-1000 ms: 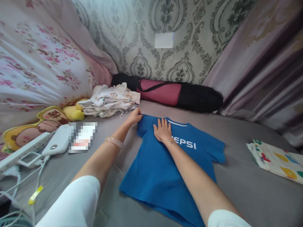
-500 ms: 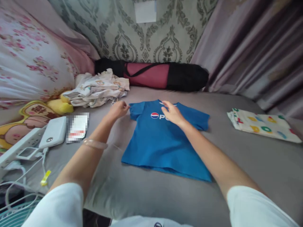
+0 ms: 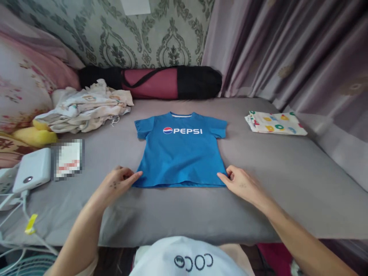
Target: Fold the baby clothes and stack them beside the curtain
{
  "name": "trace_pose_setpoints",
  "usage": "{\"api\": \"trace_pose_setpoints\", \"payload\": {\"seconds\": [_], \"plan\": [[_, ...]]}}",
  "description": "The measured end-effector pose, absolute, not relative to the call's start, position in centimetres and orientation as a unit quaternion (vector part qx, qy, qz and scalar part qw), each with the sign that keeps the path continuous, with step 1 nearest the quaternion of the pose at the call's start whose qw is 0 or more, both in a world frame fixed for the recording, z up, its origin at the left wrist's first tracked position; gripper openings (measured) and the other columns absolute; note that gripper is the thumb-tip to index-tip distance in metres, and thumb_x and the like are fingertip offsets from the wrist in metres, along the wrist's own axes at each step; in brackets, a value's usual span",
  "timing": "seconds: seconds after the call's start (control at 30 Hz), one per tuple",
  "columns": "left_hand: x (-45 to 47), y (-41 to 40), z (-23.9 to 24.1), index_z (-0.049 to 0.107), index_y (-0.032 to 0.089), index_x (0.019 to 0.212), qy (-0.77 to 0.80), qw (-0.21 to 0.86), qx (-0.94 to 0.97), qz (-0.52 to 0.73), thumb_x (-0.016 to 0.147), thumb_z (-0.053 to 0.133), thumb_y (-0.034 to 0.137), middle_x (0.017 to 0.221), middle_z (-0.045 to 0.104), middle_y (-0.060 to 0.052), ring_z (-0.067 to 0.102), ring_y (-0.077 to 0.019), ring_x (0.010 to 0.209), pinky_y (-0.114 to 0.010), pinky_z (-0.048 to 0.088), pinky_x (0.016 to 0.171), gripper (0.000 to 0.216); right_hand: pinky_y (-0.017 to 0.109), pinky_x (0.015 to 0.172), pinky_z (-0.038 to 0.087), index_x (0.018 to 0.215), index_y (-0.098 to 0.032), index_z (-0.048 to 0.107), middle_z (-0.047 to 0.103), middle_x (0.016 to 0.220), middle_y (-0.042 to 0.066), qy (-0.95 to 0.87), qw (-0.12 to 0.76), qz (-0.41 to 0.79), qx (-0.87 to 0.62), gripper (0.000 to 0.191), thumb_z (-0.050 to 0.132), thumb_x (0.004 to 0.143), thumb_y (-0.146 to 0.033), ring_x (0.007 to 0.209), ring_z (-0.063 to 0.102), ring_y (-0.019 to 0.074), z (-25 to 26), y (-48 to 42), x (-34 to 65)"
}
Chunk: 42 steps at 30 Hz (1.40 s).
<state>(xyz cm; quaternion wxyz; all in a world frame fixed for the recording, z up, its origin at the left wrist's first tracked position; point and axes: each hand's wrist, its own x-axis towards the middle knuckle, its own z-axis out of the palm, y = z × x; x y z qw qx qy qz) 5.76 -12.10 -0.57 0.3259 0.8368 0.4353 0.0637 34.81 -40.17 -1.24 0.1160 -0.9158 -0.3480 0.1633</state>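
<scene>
A small blue T-shirt [image 3: 179,153] with white PEPSI lettering lies flat, front up, on the grey bed sheet [image 3: 258,199]. My left hand [image 3: 119,182] rests at the shirt's lower left hem corner, fingertips pinched toward the fabric. At the lower right hem corner my right hand [image 3: 240,183] has its fingers curled with the fingertips touching the cloth. Whether either hand really grips the hem cannot be made out.
A crumpled pile of pale printed clothes [image 3: 86,107] lies at the back left. A folded white cloth with coloured shapes [image 3: 274,123] sits at the right. A black-and-maroon roll bag [image 3: 152,82] lies along the wall. A white power bank [image 3: 31,170] and cables are left.
Both hands have come back from the shirt's collar and shoulder area to its bottom hem corners. The shirt now lies flatter and squarer, and the view has pulled back and turned right.
</scene>
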Motion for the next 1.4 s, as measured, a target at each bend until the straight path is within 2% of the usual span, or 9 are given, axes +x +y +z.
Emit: {"api": "trace_pose_setpoints", "payload": {"seconds": [0.1, 0.2, 0.27, 0.4, 0.53, 0.77, 0.9, 1.1, 1.4], "plan": [[6.0, -13.0, -0.9, 0.062, 0.018, 0.060, 0.434, 0.293, 0.849, 0.076, 0.065, 0.057, 0.070, 0.060, 0.055, -0.002, 0.048, -0.0157, 0.058, -0.026, 0.037, 0.054, 0.052, 0.025, 0.052, 0.030, 0.068, -0.023, 0.055, 0.060, 0.063, 0.000, -0.355, 0.117, 0.145, -0.916, 0.028, 0.051, 0.083, -0.047, 0.056, 0.053, 0.0148, -1.4, -40.0, 34.4], [6.1, -13.6, -0.7, 0.058, 0.018, 0.064, 0.451, 0.341, 0.821, 0.081, 0.068, 0.056, 0.070, 0.052, 0.046, 0.003, 0.042, -0.0119, 0.051, -0.024, 0.032, 0.048, 0.052, 0.025, 0.052, 0.033, 0.067, -0.022, 0.057, 0.059, 0.058, -0.001, -0.340, 0.152, 0.190, -0.908, 0.029, 0.048, 0.085, -0.044, 0.053, 0.054, 0.0145, -1.2, -40.2, 35.0], [6.2, -14.0, -0.2, 0.056, 0.018, 0.071, 0.467, 0.392, 0.787, 0.094, 0.070, 0.057, 0.068, 0.053, 0.047, 0.004, 0.043, -0.0113, 0.051, -0.022, 0.033, 0.048, 0.050, 0.025, 0.052, 0.036, 0.077, -0.022, 0.061, 0.060, 0.058, -0.001, -0.326, 0.181, 0.207, -0.904, 0.028, 0.046, 0.087, -0.044, 0.049, 0.053, 0.0139, -1.0, -40.6, 35.4], [5.8, -14.8, 0.3, 0.053, 0.018, 0.109, 0.457, 0.497, 0.730, 0.104, 0.064, 0.071, 0.060, 0.079, 0.065, -0.001, 0.059, -0.0167, 0.070, -0.025, 0.046, 0.058, 0.063, 0.026, 0.058, 0.042, 0.107, -0.024, 0.061, 0.067, 0.089, 0.003, -0.379, 0.199, 0.114, -0.896, 0.026, 0.049, 0.087, -0.035, 0.059, 0.058, 0.0134, -0.4, -41.7, 35.4], [4.7, -15.1, -0.8, 0.039, 0.023, 0.134, 0.380, 0.556, 0.734, 0.094, 0.067, 0.075, 0.048, 0.092, 0.063, -0.002, 0.059, -0.0159, 0.076, -0.027, 0.049, 0.067, 0.080, 0.025, 0.066, 0.049, 0.115, -0.029, 0.059, 0.060, 0.106, 0.002, -0.523, 0.209, 0.167, -0.809, 0.030, 0.054, 0.086, -0.031, 0.066, 0.059, 0.0107, 0.0, -42.7, 34.9], [4.4, -15.5, -2.0, 0.061, 0.018, 0.114, 0.387, 0.475, 0.775, 0.155, 0.072, 0.064, 0.045, 0.089, 0.061, -0.003, 0.057, -0.0157, 0.077, -0.025, 0.048, 0.068, 0.050, 0.027, 0.071, 0.048, 0.099, -0.025, 0.065, 0.060, 0.097, 0.002, -0.526, 0.228, 0.138, -0.807, 0.020, 0.046, 0.094, -0.030, 0.071, 0.060, 0.0127, -0.9, -42.9, 34.8], [4.8, -16.0, -2.2, 0.061, 0.017, 0.115, 0.411, 0.439, 0.782, 0.166, 0.073, 0.059, 0.044, 0.082, 0.061, -0.002, 0.055, -0.0151, 0.069, -0.023, 0.046, 0.061, 0.050, 0.027, 0.072, 0.046, 0.100, -0.024, 0.063, 0.062, 0.096, 0.004, -0.529, 0.187, 0.068, -0.825, 0.022, 0.042, 0.095, -0.025, 0.078, 0.063, 0.0155, -1.4, -42.8, 33.9], [4.1, -15.3, -5.0, 0.060, 0.018, 0.119, 0.404, 0.352, 0.825, 0.179, 0.078, 0.054, 0.041, 0.078, 0.060, -0.001, 0.052, -0.0133, 0.062, -0.021, 0.042, 0.056, 0.048, 0.026, 0.060, 0.040, 0.107, -0.024, 0.060, 0.065, 0.097, 0.003, -0.529, 0.069, 0.006, -0.846, 0.028, 0.037, 0.093, -0.017, 0.077, 0.064, 0.0161, -1.4, -42.4, 32.9], [3.1, -15.3, -3.9, 0.060, 0.023, 0.119, 0.399, 0.247, 0.870, 0.152, 0.083, 0.047, 0.038, 0.084, 0.059, -0.002, 0.051, -0.0128, 0.060, -0.024, 0.043, 0.058, 0.042, 0.026, 0.053, 0.034, 0.122, -0.030, 0.053, 0.063, 0.104, 0.002, -0.510, 0.026, 0.001, -0.860, 0.037, 0.037, 0.092, -0.019, 0.069, 0.063, 0.0147, -1.2, -43.6, 32.8]]}}
